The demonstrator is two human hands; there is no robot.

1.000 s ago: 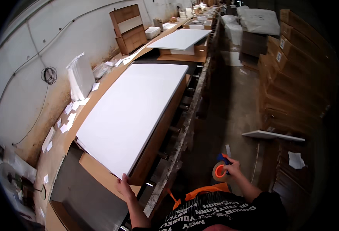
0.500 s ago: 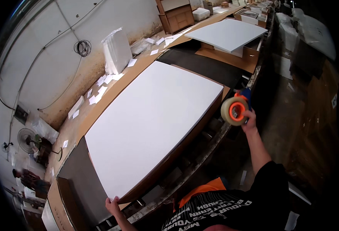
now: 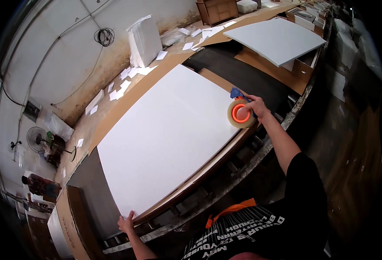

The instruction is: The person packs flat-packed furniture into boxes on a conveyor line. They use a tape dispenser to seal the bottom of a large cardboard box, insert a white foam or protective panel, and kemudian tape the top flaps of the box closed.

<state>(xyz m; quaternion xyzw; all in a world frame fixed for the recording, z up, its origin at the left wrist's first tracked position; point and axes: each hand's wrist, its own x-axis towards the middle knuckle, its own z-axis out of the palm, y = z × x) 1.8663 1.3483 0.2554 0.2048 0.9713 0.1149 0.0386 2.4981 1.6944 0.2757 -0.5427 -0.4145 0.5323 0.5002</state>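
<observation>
This was a workshop or packing floor of a small factory. A long counter (image 3: 113,117) ran along a stained, peeling wall (image 3: 56,65), covered in brown cardboard sheets (image 3: 126,108) and carrying a large white board (image 3: 165,134); a second pale board (image 3: 277,39) lay further along on open cartons. Loose paper slips (image 3: 121,84) were scattered against the wall, where a coil of cable (image 3: 105,36) hung from exposed wiring. A standing fan (image 3: 37,139) stood at the left end. The floor (image 3: 351,164) was bare, worn concrete, with stacked flat packages (image 3: 61,229) near the counter's end.
</observation>
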